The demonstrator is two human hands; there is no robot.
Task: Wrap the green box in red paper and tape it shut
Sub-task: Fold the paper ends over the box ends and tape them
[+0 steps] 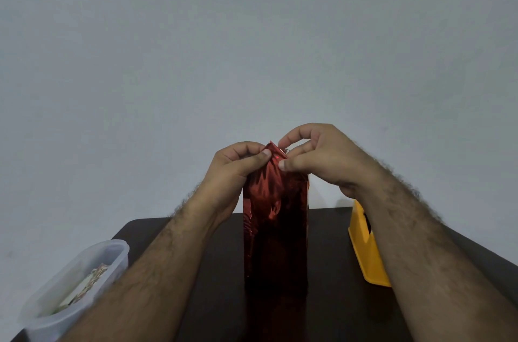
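A tall box stands upright on the dark table [330, 252], fully covered in shiny red paper [276, 229]; no green shows. At its top the paper comes together in a pointed flap. My left hand [235, 170] pinches the flap's left side between thumb and fingers. On the right side, my right hand [316, 156] pinches the flap with thumb and forefinger. A small clear glint, possibly tape, shows at my right fingertips; I cannot tell for sure.
A translucent plastic container [84, 271] with papers inside sits at the table's left edge. A yellow plastic object [364, 252] stands right of the box, partly behind my right forearm. A plain grey wall fills the background.
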